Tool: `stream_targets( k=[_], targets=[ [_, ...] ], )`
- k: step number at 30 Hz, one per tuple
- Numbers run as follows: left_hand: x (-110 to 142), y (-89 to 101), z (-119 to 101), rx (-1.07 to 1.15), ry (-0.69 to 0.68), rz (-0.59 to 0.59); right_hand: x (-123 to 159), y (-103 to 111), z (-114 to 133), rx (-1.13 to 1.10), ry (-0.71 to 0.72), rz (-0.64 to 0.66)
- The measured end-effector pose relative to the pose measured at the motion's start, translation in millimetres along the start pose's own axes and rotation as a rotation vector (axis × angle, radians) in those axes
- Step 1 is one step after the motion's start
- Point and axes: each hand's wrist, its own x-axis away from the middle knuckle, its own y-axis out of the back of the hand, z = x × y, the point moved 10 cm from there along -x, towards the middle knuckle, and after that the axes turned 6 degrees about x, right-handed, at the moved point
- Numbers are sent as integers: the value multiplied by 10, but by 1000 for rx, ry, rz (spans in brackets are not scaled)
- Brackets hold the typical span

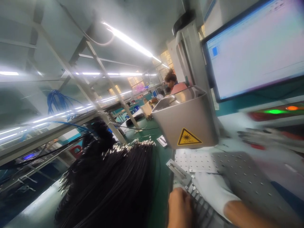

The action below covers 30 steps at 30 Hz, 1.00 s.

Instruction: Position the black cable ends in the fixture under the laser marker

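A slotted metal fixture (182, 174) lies slanted at the front edge of a perforated metal plate (201, 160). My right hand (210, 188), in a white glove, reaches in from the lower right and grips the fixture, fingers bent over its upper part. My left hand (179, 205) is bare, with its fingers curled, close against the fixture's left side. Whatever it holds is hidden and blurred. Left of my hands lies a large bundle of black cables (118, 180) with shiny metal ends.
Above the plate hangs a grey machine head (185, 117) with a yellow warning triangle. A monitor (256, 47) stands at the upper right, with green and orange lights (282, 110) below. Grey gloves (263, 137) lie at right. Another person (172, 80) sits farther back.
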Motion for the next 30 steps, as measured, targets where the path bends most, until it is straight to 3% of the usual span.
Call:
stream_targets(
  k=[6,12,16,21,25,30],
  targets=[
    [86,-18,-117,-17,-13,-35,-7,-104,-69,11,-16,74],
    [113,29,-201,3,34,39,1,-104,-36,22,-42,155],
    [30,181,-268,-21,17,24,11,3,19,23,-14,146],
    [-136,484,-423,-64,-79,-89,79,162,36,-29,130,111],
    [-314,618,-461,-130,-109,-161,140,249,-97,-63,197,73],
    [-519,603,-493,-173,-116,-127,375,289,-429,-111,160,4]
  ],
)
